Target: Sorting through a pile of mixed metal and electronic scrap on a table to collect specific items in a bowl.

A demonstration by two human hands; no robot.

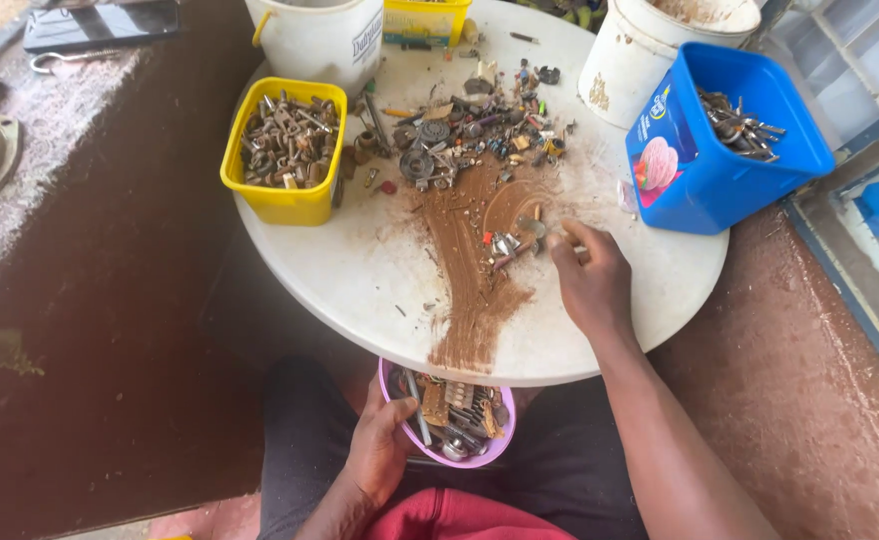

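My left hand holds a small purple bowl by its rim, below the near edge of a round white table. The bowl holds several bolts, springs and metal bits. My right hand rests on the table with the fingers pinched on a small pale piece, next to a few loose parts. A streak of brown rust dust runs from a heap of mixed metal scrap to the near table edge.
A yellow tub of rusty bolts stands at the table's left. A blue tub with nails sits at the right. Two white buckets and another yellow tub stand at the back. Brown floor lies around.
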